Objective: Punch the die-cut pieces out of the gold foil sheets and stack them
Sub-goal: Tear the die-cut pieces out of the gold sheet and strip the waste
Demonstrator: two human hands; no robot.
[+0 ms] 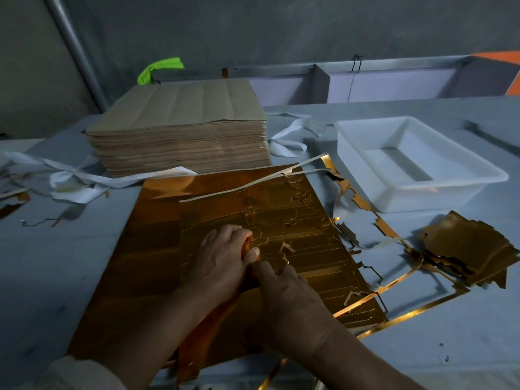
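The grey table bears a gold foil sheet under the left hand and right hand. Beyond the left hand stands a tall stack of brown sheets, and white paper strips lie further left of that hand. Right of the right hand lie gold trim scraps and a pile of gold pieces. Beyond them is a white plastic tray.

Bare bench lies open at the left; a tall paper stack and white tub block the far side.
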